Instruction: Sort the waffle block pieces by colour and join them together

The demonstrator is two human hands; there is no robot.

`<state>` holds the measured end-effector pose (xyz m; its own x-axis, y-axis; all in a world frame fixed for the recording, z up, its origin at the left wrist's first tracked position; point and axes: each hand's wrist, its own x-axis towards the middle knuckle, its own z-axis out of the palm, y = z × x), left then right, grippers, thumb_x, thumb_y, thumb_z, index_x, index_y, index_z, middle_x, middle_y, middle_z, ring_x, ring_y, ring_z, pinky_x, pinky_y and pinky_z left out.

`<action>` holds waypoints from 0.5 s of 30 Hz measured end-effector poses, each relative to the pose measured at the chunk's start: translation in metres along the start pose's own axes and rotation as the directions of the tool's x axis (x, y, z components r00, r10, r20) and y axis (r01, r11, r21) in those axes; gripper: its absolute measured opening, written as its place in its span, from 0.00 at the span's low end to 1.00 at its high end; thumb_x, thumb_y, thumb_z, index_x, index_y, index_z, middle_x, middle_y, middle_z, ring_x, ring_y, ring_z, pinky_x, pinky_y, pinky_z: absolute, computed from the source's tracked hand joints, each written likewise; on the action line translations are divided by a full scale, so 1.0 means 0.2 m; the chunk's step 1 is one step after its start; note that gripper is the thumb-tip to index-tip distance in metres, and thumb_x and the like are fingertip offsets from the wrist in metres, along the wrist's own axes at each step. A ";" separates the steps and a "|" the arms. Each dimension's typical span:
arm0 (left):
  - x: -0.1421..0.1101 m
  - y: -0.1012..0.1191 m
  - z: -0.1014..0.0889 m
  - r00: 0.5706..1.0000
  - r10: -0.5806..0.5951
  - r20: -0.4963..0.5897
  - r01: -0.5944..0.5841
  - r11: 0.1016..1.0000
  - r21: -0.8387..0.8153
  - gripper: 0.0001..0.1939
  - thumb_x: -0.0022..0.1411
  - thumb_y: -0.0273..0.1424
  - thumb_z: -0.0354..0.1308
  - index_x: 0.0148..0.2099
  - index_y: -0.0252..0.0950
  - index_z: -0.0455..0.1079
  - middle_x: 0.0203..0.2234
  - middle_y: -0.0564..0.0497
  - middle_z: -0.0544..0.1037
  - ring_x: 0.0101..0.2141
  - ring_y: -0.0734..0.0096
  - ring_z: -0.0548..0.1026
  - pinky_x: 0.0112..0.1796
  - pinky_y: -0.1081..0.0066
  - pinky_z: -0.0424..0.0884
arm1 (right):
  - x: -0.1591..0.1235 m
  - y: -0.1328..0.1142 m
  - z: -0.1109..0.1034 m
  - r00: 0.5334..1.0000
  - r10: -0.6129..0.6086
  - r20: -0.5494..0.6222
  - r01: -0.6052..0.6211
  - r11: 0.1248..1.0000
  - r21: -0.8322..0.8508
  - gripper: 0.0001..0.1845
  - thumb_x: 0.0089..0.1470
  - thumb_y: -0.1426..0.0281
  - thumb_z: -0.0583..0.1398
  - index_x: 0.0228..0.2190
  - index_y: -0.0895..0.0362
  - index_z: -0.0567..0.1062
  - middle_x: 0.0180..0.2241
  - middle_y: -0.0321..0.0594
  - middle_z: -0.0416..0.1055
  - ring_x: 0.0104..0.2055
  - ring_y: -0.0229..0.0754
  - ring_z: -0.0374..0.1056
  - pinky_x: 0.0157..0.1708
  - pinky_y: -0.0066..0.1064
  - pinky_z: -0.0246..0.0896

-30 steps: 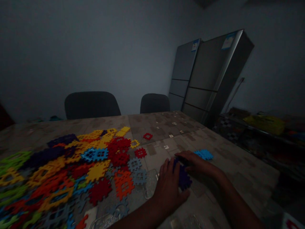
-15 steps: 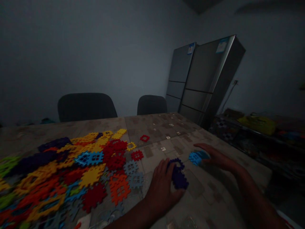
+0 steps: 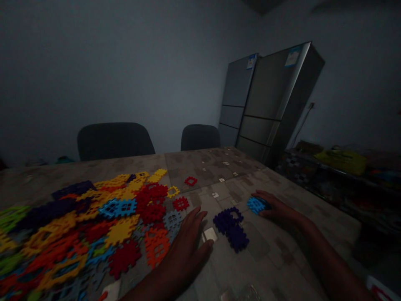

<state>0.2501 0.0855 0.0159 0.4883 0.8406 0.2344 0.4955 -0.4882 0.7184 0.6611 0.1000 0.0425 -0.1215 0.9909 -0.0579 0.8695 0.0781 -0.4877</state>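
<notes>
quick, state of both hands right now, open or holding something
Left hand: open, holding nothing visible.
Right hand: partly curled around light-blue piece; firm grip can't be told.

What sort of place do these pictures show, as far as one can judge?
Probably a dining area or kitchen, perhaps in a home: a large table, two dark chairs behind it, and tall metallic units, apparently refrigerators, near the wall.

Tabletop (image 3: 275,246) (stone-block pattern) carries a heap of multicolored toothed pieces (image 3: 122,230), a separate dark-blue cluster (image 3: 237,237) and a red frame (image 3: 187,182).
</notes>
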 end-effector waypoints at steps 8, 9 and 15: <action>-0.05 0.04 -0.07 0.997 -0.064 0.040 0.066 0.996 -0.052 0.32 0.65 0.36 0.52 0.70 0.37 0.57 0.70 0.41 0.55 0.69 0.50 0.54 0.66 0.45 0.52 | 0.04 -0.07 -0.03 0.999 -0.050 -0.002 0.050 0.999 0.016 0.44 0.47 0.46 0.64 0.61 0.52 0.70 0.66 0.50 0.61 0.68 0.62 0.54 0.66 0.54 0.49; -0.05 0.05 -0.07 0.996 -0.075 0.048 0.078 0.995 -0.066 0.33 0.64 0.36 0.52 0.70 0.36 0.57 0.70 0.40 0.56 0.68 0.50 0.55 0.66 0.45 0.52 | 0.04 -0.09 -0.03 0.999 -0.054 -0.010 0.054 0.998 0.016 0.44 0.47 0.45 0.64 0.61 0.53 0.71 0.66 0.50 0.62 0.67 0.63 0.56 0.66 0.54 0.50; 0.01 0.11 -0.01 0.972 -0.213 0.101 0.234 0.929 -0.288 0.34 0.60 0.30 0.54 0.68 0.32 0.58 0.66 0.38 0.63 0.65 0.55 0.63 0.65 0.52 0.58 | 0.00 -0.23 -0.03 0.982 -0.063 -0.177 0.065 0.998 0.003 0.39 0.51 0.46 0.60 0.58 0.55 0.72 0.61 0.54 0.67 0.63 0.65 0.60 0.62 0.55 0.53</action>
<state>0.2610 0.0764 0.0335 0.4411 0.8974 0.0088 0.3674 -0.1896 0.9106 0.6242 0.0968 0.0706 -0.0896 0.9876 0.1285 0.8585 0.1420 -0.4927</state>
